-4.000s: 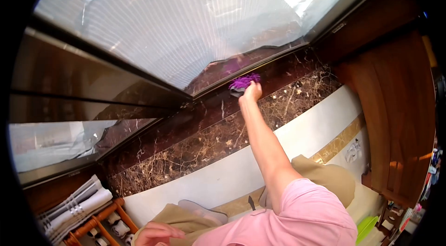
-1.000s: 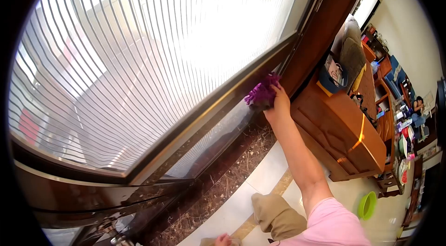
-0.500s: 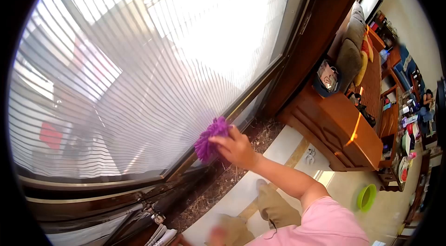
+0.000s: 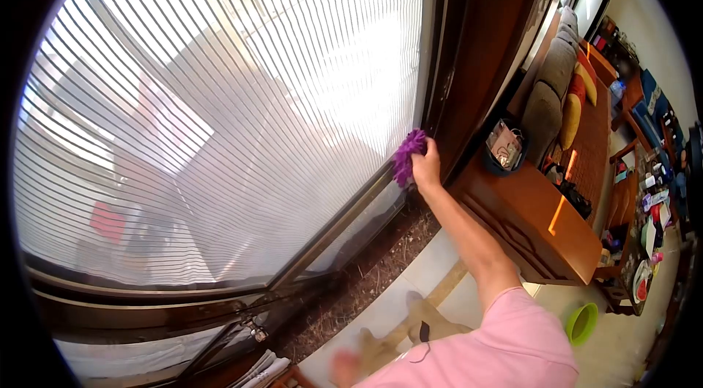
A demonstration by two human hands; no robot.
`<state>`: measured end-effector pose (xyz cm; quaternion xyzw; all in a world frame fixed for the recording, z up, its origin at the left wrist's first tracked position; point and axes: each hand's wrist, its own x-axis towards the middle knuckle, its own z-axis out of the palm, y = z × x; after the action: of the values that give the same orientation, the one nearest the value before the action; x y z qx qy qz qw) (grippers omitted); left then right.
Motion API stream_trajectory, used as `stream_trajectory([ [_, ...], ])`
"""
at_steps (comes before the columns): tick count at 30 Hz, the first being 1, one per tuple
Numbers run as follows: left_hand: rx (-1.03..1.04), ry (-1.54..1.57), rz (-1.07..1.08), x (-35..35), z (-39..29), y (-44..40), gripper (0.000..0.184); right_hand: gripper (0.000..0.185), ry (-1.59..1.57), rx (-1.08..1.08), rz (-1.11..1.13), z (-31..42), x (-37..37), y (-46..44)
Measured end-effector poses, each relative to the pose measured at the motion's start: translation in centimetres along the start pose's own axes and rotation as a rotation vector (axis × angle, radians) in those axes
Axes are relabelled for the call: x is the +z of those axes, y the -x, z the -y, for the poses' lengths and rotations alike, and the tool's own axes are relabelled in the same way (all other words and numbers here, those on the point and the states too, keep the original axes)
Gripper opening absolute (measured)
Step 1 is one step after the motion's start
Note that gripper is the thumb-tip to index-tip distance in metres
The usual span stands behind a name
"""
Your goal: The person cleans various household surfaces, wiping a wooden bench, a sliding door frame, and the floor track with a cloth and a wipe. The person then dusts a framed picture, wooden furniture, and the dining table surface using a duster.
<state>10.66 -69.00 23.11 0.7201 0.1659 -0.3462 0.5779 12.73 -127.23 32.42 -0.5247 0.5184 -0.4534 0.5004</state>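
Note:
In my right hand (image 4: 426,168) is a purple shaggy cleaning cloth (image 4: 408,157), with the fingers closed round it. The cloth is against the lower right corner of a striped, see-through door panel (image 4: 242,132), by its dark frame (image 4: 439,58). My right arm stretches up from a pink sleeve. Low in the view, a blurred pinkish shape, seemingly my left hand (image 4: 346,364), shows near my knees; its fingers cannot be made out.
A wooden cabinet (image 4: 542,219) to the right bears a dark basket (image 4: 505,146) of small items. Behind it stands a wooden sofa with cushions (image 4: 575,106). A green basin (image 4: 582,323) is on the tiled floor. A cluttered table (image 4: 648,205) is farther right. Papers (image 4: 260,372) lie bottom left.
My right hand has moved up and to the right with the purple cloth, from the panel's lower edge to its right corner. The view has shifted slightly.

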Motion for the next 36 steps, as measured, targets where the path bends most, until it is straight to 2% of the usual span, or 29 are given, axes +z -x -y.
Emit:
stream_trajectory([
  [1,0.008,0.005,0.000,0.8,-0.8,0.3,0.025,0.035,-0.107,0.027,0.080,0.7,0.7,1.4],
  [3,0.079,-0.067,0.032,2.3,-2.9,1.1,0.026,0.034,-0.073,-0.074,0.116,4.5,1.6,5.6],
  [6,0.193,-0.115,0.092,3.0,-5.5,2.1,0.026,0.032,-0.027,-0.584,0.194,9.1,2.2,9.5],
  [9,0.244,-0.172,0.089,3.0,-8.4,3.2,0.025,0.032,-0.044,-0.782,0.212,13.7,2.0,10.0],
  [10,0.271,-0.220,0.085,2.8,-9.2,3.3,0.025,0.033,0.007,-0.848,0.148,14.6,1.7,9.2],
  [12,0.285,-0.213,0.097,1.3,-9.2,2.4,0.024,0.034,0.077,-0.834,0.041,15.3,1.2,7.1],
  [14,0.316,-0.166,0.098,-0.8,-8.3,0.7,0.024,0.036,0.006,-0.748,-0.033,15.6,0.8,5.4],
  [16,0.326,-0.161,0.120,-2.5,-8.1,-0.6,0.023,0.041,0.027,-0.728,-0.055,14.9,0.6,4.9],
  [18,0.303,-0.208,0.109,-4.0,-8.3,-1.6,0.023,0.047,0.055,-0.565,-0.112,14.5,1.3,5.8],
  [20,0.329,-0.234,0.140,-5.6,-7.8,-3.6,0.022,0.052,0.098,-0.656,-0.060,14.6,2.2,8.9],
  [23,0.378,-0.196,0.136,-5.7,-10.3,-3.0,0.021,0.059,0.195,-0.952,0.092,15.9,3.6,14.6],
  [24,0.389,-0.205,0.131,-5.5,-11.5,-2.5,0.020,0.058,0.128,-1.033,0.126,17.6,4.0,16.7],
  [28,0.435,-0.151,0.102,-4.8,-14.7,-0.5,0.020,0.057,0.336,-1.278,0.130,19.6,4.8,19.4],
  [30,0.453,-0.126,0.127,-5.3,-14.9,-0.8,0.020,0.053,0.310,-1.335,0.064,22.4,4.4,18.0],
  [33,0.477,-0.142,0.082,-5.5,-15.0,-0.5,0.021,0.059,0.316,-1.269,-0.040,26.0,3.5,13.7],
  [36,0.445,-0.193,0.070,-5.2,-15.0,0.1,0.021,0.053,0.247,-1.205,-0.210,28.8,2.1,8.5],
])
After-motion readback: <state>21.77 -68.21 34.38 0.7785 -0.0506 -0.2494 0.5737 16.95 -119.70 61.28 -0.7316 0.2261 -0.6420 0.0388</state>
